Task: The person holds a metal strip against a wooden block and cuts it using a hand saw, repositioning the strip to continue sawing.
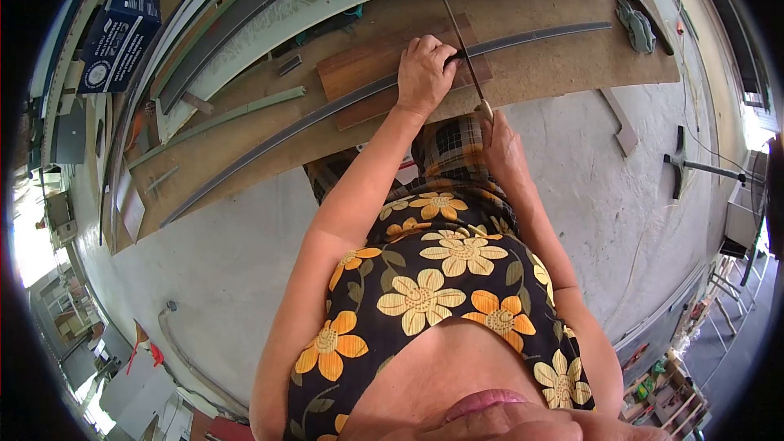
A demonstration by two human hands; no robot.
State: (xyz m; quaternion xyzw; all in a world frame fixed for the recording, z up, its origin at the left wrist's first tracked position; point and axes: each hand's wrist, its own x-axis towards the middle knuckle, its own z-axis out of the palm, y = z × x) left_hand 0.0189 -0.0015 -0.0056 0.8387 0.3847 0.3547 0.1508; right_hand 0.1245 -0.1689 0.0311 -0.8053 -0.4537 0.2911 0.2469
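A long thin dark strip (327, 108) lies across the workbench, over a reddish-brown wooden board (359, 60). My left hand (426, 73) presses on the strip with its fingers closed round it, just left of a saw. The saw's narrow blade (459, 39) crosses the strip near the board's right part. My right hand (502, 145) is wrapped round the saw's light-coloured handle (486, 109) at the bench's near edge. Part of the handle is hidden by my fingers.
Long panels (269, 28) are stacked at the back left of the bench (572, 65). A blue box (120, 37) stands at the far left. Gloves (635, 24) lie at the right end. A black metal stand (678, 162) is on the floor to the right.
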